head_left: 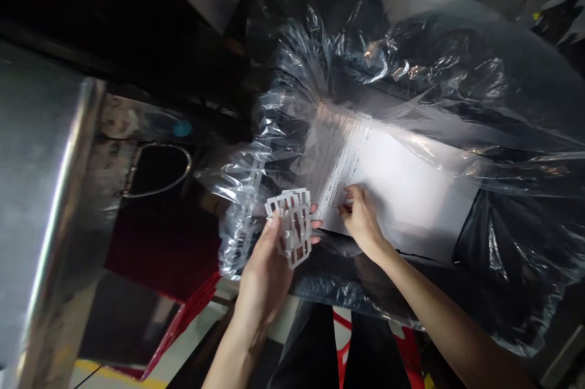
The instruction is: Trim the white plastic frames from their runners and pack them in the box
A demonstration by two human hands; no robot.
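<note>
Head view: the left hand (265, 267) grips a stack of white plastic frames (292, 227), thumb on its left edge. The right hand (361, 218) curls its fingertips onto the near-left corner of the white sheet (411, 194) inside the clear bag (411, 66); whether they pinch anything is unclear.

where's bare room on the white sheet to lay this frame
Bare: the white sheet right of the right hand, out to the clear plastic liner. Crowded: its left end, where laid frames sit in rows, beside the left hand and its held frame.
</note>
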